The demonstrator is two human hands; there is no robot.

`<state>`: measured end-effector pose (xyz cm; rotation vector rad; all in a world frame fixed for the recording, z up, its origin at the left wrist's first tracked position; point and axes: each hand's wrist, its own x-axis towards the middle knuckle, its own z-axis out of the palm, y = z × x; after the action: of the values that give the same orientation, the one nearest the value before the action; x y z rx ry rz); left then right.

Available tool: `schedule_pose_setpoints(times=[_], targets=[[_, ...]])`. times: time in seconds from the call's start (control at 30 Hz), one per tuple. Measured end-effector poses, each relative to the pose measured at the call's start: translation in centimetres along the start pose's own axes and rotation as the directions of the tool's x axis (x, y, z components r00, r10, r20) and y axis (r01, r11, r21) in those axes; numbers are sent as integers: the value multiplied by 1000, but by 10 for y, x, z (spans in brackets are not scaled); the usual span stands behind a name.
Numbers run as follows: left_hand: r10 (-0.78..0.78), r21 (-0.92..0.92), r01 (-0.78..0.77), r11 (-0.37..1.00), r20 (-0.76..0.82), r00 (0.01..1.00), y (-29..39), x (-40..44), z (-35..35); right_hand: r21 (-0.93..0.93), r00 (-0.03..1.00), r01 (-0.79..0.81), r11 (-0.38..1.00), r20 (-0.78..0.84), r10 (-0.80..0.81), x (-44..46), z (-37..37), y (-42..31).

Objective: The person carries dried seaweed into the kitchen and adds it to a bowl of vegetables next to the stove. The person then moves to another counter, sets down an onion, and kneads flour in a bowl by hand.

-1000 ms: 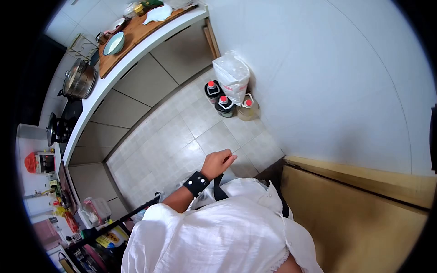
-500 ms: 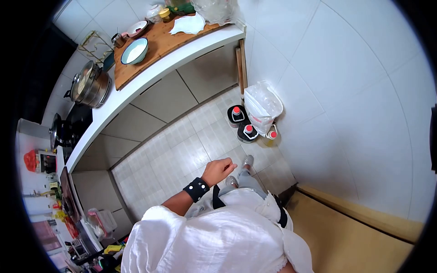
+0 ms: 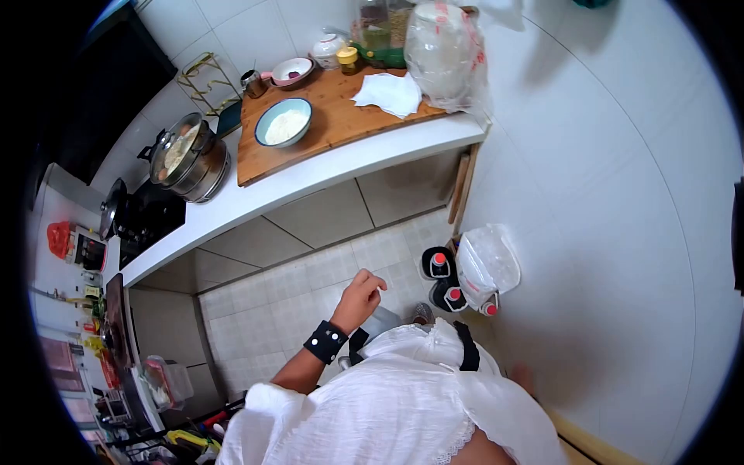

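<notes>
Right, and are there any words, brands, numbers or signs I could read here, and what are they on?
None can be read.
Counter bag: red print, too blurred and creased to read.
Green bottle at far left: pale label, too small to read.
Jugs on the floor: no words I can make out.

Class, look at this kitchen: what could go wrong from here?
Trip: red-capped bottles stand on the floor close to the person's foot, so a step could knock one over.

Spill: the bowl on the wooden board is uncovered; a bump might scatter its white contents.
</notes>
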<state>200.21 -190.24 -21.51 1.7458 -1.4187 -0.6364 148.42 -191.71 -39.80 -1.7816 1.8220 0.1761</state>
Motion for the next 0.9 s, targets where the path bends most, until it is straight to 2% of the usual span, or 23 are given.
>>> schedule_pose_setpoints(times=[0.03,0.07,0.1,0.13,0.17,0.23,0.27,0.37,0.47,0.5,0.57,0.67,0.8,0.9], targets=[[7,14,-6,1000,-47,999,-5,0,-10,226,966,155,962,-238,-100,30,-55,-66],[15,25,-13,1000,-95,995,-10,0,-19,176,978,152,973,-171,-122,74,-84,-104],[28,35,-23,999,-137,990,-14,0,-27,189,932,342,921,-190,-307,103,-118,-139],[93,114,-74,991,-171,981,-21,1,-37,307,926,377,874,-125,-355,116,-153,-197],[40,75,-25,997,-197,980,-28,2,-46,246,852,520,818,-212,-478,132,-172,-246],[-74,-7,74,997,-246,966,-40,5,-65,285,776,630,722,-191,-601,160,-195,-336],[-150,-67,137,988,-259,954,-46,8,-76,350,741,661,664,-163,-652,171,-196,-378],[-122,-36,117,993,-311,943,-79,24,-109,482,649,675,558,-29,-760,181,-187,-494],[-131,-44,123,991,-337,932,-107,46,-151,432,627,668,606,112,-771,178,-169,-594],[-131,-52,120,991,-344,930,-117,53,-166,356,631,673,649,181,-754,182,-164,-621],[-169,-95,145,985,-342,924,-129,67,-198,310,509,798,517,112,-853,187,-152,-671],[-208,-179,157,971,-320,924,-141,87,-241,317,488,822,473,35,-872,186,-145,-732],[-196,-176,149,973,-292,936,-171,106,-276,283,483,832,477,53,-874,190,-148,-790],[-207,-247,130,960,-316,926,-182,123,-287,227,461,861,455,27,-887,199,-156,-820]])
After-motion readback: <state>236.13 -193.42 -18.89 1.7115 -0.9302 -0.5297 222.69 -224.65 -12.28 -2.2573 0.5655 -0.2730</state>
